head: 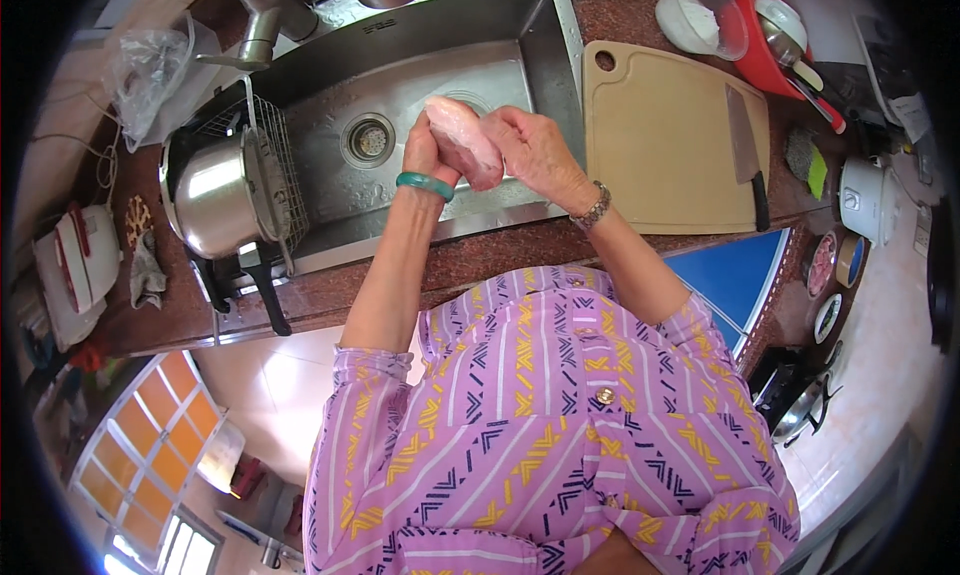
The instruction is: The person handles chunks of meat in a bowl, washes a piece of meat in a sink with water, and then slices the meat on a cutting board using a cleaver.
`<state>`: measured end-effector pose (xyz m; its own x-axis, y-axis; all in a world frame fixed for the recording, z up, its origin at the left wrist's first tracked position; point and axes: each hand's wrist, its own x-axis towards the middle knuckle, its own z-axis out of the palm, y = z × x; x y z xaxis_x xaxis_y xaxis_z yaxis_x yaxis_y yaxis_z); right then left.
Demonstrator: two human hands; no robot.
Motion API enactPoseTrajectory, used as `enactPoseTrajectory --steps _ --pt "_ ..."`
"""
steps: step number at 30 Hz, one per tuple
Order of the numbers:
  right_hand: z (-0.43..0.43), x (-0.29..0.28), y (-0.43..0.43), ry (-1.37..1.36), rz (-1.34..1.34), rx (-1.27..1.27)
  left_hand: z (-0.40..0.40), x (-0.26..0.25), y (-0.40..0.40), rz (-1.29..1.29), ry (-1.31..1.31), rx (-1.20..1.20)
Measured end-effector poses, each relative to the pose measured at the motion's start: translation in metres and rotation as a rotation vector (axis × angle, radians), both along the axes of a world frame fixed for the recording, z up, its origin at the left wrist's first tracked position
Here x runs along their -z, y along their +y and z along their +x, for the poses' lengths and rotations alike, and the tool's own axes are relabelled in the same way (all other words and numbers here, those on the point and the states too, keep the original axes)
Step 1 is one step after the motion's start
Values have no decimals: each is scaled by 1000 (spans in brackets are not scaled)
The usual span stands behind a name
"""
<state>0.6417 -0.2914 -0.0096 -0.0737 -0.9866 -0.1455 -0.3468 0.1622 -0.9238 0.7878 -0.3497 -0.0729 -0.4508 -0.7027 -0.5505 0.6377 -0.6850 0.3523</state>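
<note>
A piece of raw meat (463,141), pale and fatty along its top with pinker flesh below, is held up over the stainless steel sink (315,192). My left hand (424,152), with a green bangle at its wrist, grips the meat from the left side. On the opposite edge, the curled fingers of my right hand (531,149) pinch the meat; their tips are partly hidden. A metal watch or bracelet (592,204) circles my right wrist. Below the meat, the sink floor is wet, and its round drain (367,140) lies left of my hands.
A tan cutting board (660,139) bearing a kitchen knife (744,143) adjoins the sink's right side. A pressure cooker (214,196) and wire rack (289,177) occupy the left end. The faucet (259,42) reaches over the back left. A plastic tub (694,19) stands behind the board.
</note>
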Motion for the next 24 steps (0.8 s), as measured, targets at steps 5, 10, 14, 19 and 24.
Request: enactPoseTrajectory --steps 5,10,14,19,24 --pt "0 9 3 187 -63 -52 -4 -11 4 60 -41 20" --pt "-4 14 1 33 38 -6 -4 -24 9 -15 -16 17" --pt "-7 13 -2 88 63 -35 1 -20 10 -57 8 23" --pt "-6 18 -4 79 -23 136 2 -20 19 -302 -127 131" --pt "-7 -2 -17 148 -212 191 -12 -33 28 -710 -771 88"
